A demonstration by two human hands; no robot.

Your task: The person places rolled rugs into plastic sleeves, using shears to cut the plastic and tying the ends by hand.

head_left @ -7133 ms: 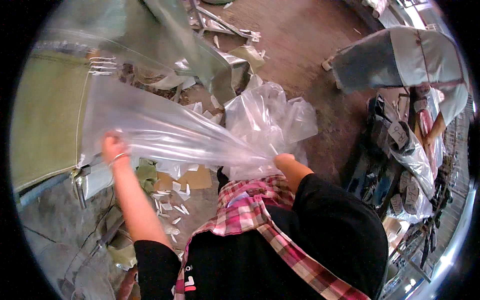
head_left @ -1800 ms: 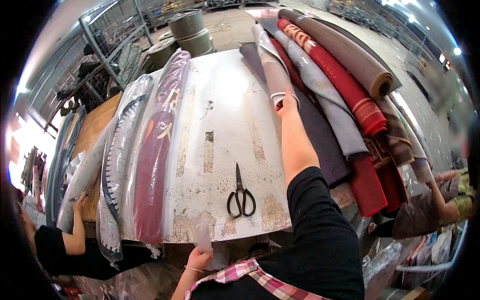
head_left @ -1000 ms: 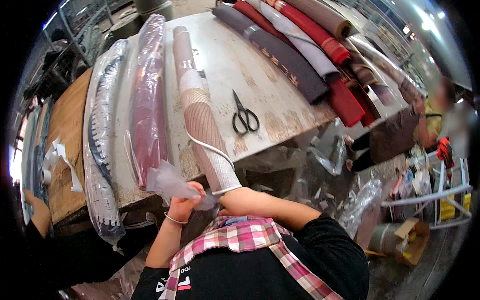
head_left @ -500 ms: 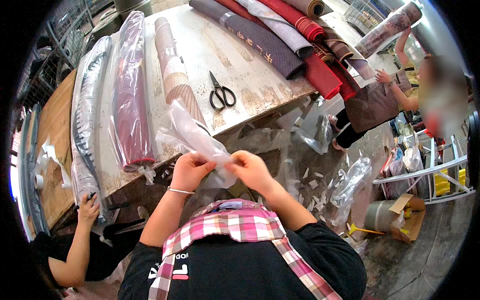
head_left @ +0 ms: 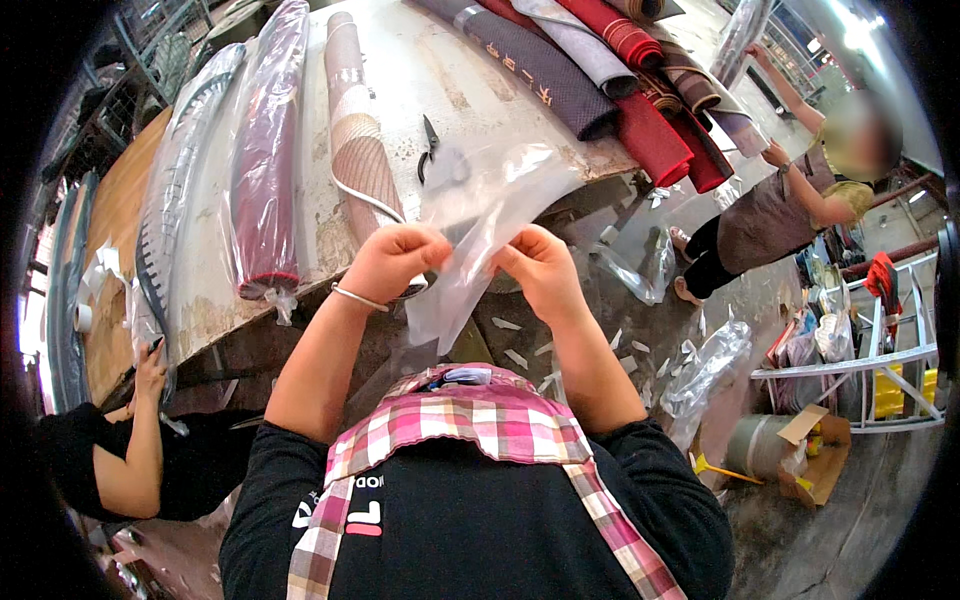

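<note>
A large worktable (head_left: 440, 70) with a worn pale top carries rolled goods. Along its left part lie three rolls side by side: a grey striped roll in clear wrap (head_left: 170, 190), a dark red roll sealed in a clear plastic sleeve (head_left: 265, 160) with the sleeve end knotted at the near edge, and an unwrapped beige patterned roll (head_left: 355, 140). At the right end, several bare rolls in grey, red and brown (head_left: 620, 70) lie stacked together. A pair of black scissors (head_left: 428, 145) rests on the tabletop between the beige roll and the stack.

A clear plastic bag (head_left: 480, 215) hangs in front of the near table edge, held up between both hands. It appears empty; the tabletop and scissors show through it.

The left hand (head_left: 392, 262) is closed in a pinch, thumb against curled fingers, gripping the bag's left edge; a thin bracelet sits on the wrist. The right hand (head_left: 540, 268) is likewise pinched shut on the bag's right edge. Both forearms rise from the lower edge, elbows out, hands close together at chest height.

A cardboard box (head_left: 815, 455) stands on the floor at lower right.
</note>
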